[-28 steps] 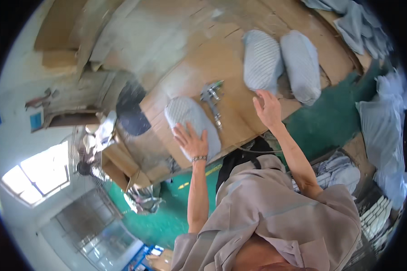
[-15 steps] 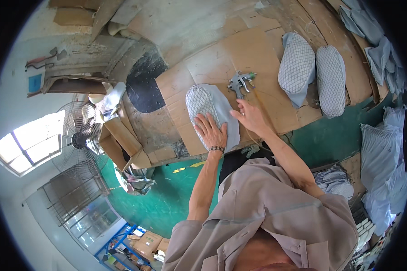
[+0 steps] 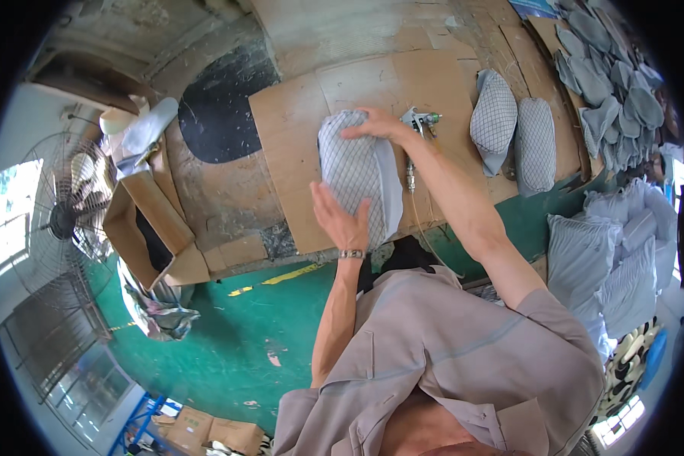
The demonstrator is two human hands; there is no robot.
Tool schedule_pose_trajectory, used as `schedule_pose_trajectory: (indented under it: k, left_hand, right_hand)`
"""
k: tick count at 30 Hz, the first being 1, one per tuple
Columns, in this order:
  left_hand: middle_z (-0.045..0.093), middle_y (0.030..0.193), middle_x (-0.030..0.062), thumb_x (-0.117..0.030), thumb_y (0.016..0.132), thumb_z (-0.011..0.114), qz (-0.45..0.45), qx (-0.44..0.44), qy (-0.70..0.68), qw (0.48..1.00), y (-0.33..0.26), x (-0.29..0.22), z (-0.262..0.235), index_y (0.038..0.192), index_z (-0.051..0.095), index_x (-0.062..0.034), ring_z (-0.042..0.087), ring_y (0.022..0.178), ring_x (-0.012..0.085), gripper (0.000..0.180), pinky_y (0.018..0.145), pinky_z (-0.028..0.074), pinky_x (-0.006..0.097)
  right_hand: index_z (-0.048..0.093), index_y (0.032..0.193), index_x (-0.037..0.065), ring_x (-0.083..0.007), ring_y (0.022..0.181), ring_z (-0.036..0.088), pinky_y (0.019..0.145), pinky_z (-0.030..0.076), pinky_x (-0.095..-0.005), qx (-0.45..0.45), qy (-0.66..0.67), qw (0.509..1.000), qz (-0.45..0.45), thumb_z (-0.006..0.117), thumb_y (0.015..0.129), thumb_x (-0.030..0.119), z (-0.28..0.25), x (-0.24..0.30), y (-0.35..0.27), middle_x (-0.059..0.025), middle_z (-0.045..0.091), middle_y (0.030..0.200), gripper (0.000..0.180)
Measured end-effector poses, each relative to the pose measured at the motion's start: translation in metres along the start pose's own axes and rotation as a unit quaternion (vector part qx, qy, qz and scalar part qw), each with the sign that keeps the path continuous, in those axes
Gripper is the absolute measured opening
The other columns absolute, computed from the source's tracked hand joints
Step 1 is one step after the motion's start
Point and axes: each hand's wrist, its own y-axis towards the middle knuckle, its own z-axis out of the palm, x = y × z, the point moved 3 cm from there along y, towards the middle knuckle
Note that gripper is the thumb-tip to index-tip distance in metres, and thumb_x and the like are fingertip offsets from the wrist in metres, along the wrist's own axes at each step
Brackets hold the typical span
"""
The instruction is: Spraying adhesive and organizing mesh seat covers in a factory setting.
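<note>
An oval, sole-shaped pad of grey-and-white checked fabric (image 3: 346,163) lies lengthwise on a cardboard sheet (image 3: 289,182), a plain light-grey piece (image 3: 390,186) showing along its right side. My left hand (image 3: 342,219) rests on its near left part, fingers stretched and thumb apart. At the far end, my right hand (image 3: 380,125) curls around the edge, thumb and fingers on the fabric. A metal spray gun (image 3: 416,120) with a hose lies just right of the pad, partly behind my right forearm. It is in neither hand.
Two more checked pads, one pointed (image 3: 494,114) and one rounded (image 3: 536,144), lie to the right. Many grey pieces (image 3: 623,95) are heaped at the far right. An open cardboard box (image 3: 148,224) and a fan (image 3: 61,220) stand left, near a black oval patch (image 3: 228,99).
My right hand has left the spray gun and moved to the pad's far end. My left hand has shifted to its near left side. The view has turned somewhat.
</note>
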Motion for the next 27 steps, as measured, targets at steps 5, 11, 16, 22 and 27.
schedule_pose_trajectory:
  k: [5,11,16,22,27]
  left_hand:
    - [0.043,0.143,0.0236,-0.029,0.070,0.087,-0.477,0.189,-0.449,0.732,-0.056,0.038,-0.009,0.144,0.035,0.0049,0.047,0.130,0.0321,0.097,0.103,0.045,0.041]
    - [0.068,0.108,0.0186,-0.023,0.065,0.088,-0.242,0.051,-0.317,0.915,-0.057,0.035,-0.027,0.121,0.056,0.0006,0.065,0.100,0.0278,0.069,0.086,0.052,0.038]
    - [0.068,0.099,0.0214,-0.022,0.065,0.087,-0.130,0.122,-0.169,0.969,-0.034,0.010,-0.118,0.105,0.061,0.0002,0.067,0.087,0.0359,0.053,0.077,0.052,0.041]
    - [0.067,0.093,0.0141,-0.015,0.062,0.085,0.088,0.204,-0.008,0.975,0.015,-0.048,-0.214,0.101,0.064,-0.0055,0.066,0.084,0.0350,0.046,0.070,0.053,0.042]
    - [0.066,0.095,0.0080,-0.008,0.055,0.082,0.266,0.248,0.063,0.929,0.039,-0.078,-0.228,0.099,0.066,-0.0087,0.066,0.082,0.0330,0.047,0.067,0.053,0.041]
  right_hand:
    - [0.057,0.132,0.003,-0.0208,0.115,0.059,0.103,0.043,-0.0328,0.012,0.179,0.984,0.022,0.085,0.073,0.033,0.005,0.018,-0.022,-0.0087,0.064,0.124,0.072]
    - [0.051,0.137,0.003,-0.0225,0.121,0.055,0.107,0.039,-0.0364,0.014,0.261,0.965,0.014,0.086,0.072,0.032,-0.016,0.029,-0.069,-0.0086,0.060,0.129,0.079]
    - [0.041,0.145,0.004,-0.0229,0.132,0.045,0.113,0.031,-0.0359,-0.067,0.349,0.933,-0.046,0.085,0.073,0.033,-0.019,0.041,-0.172,-0.0092,0.052,0.139,0.090]
    - [0.013,0.158,0.010,-0.0276,0.140,0.036,0.115,0.028,-0.0434,-0.023,0.327,0.937,-0.122,0.077,0.062,0.074,-0.012,0.042,-0.253,-0.0141,0.036,0.152,0.132]
    - [0.012,0.159,0.013,-0.0331,0.140,0.036,0.114,0.029,-0.0431,-0.090,0.370,0.920,-0.089,0.061,0.062,0.089,-0.001,0.032,-0.277,-0.0192,0.033,0.153,0.132]
